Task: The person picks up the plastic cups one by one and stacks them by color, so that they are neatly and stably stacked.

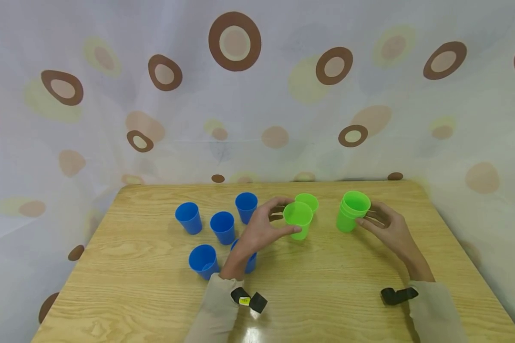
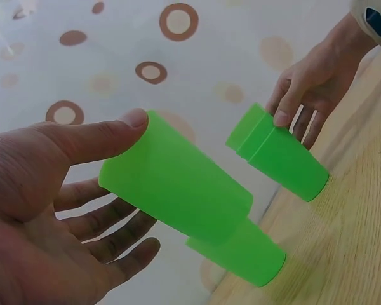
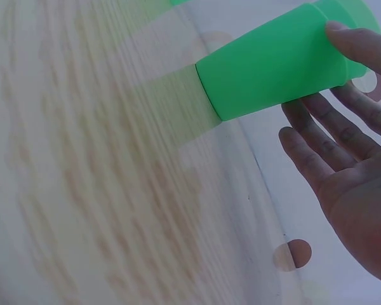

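Observation:
My left hand (image 1: 262, 226) holds a bright green plastic cup (image 1: 298, 221) between its thumb and fingers, the mouth facing up. Whether this cup touches the table is hard to tell. Just behind it stands another green cup (image 1: 307, 202), partly hidden; in the left wrist view its lower part (image 2: 260, 257) shows beyond the held one. To the right, my right hand (image 1: 388, 226) grips a stack of nested green cups (image 1: 346, 222) near the rims, thumb in front and fingers behind. The right wrist view shows the stack (image 3: 273, 67) with its base at the table surface.
Several blue cups stand upright on the left of the wooden table (image 1: 124, 267), among them one blue cup (image 1: 189, 219) farthest left. My left forearm partly covers another blue cup (image 1: 251, 264). A patterned cloth (image 1: 257, 105) hangs behind the table.

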Demonstrator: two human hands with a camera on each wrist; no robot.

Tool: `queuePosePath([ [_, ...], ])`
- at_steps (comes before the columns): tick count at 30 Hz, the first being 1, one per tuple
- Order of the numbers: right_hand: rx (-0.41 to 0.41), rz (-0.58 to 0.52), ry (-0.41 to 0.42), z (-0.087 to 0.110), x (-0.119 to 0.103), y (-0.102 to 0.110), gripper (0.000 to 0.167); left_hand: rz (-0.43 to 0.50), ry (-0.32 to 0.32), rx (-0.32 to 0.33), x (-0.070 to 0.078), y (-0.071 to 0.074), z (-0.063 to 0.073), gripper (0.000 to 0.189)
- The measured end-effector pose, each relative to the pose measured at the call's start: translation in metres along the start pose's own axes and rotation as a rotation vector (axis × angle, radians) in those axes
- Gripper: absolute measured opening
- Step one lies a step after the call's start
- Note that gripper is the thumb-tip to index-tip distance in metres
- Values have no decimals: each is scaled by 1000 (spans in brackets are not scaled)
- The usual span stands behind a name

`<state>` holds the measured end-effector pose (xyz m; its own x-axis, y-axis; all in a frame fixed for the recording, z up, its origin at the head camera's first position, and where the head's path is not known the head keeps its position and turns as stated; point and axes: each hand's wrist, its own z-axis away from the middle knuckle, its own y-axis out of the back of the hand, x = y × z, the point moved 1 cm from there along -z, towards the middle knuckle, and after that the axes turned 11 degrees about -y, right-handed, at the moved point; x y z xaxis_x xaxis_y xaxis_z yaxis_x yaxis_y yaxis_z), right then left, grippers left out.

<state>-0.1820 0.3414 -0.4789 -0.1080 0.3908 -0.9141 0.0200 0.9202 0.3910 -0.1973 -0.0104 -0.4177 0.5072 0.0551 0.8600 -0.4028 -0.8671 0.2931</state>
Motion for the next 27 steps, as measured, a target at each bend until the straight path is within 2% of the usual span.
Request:
queuePosePath([
  [6,-3,-1,-13,-2,1,-1,51,66,-14,26,0,-1,-1,59],
  [12,-11,10,-3,-2,2,-1,54,85,-21,38,2,-2,-5,59],
  [18,-16,0,-1,-2,2,-1,54,103,-30,54,5,-5,-13,59],
  [27,-23,-26,10,-4,4,-3,55,200,-32,74,4,-14,-23,59],
])
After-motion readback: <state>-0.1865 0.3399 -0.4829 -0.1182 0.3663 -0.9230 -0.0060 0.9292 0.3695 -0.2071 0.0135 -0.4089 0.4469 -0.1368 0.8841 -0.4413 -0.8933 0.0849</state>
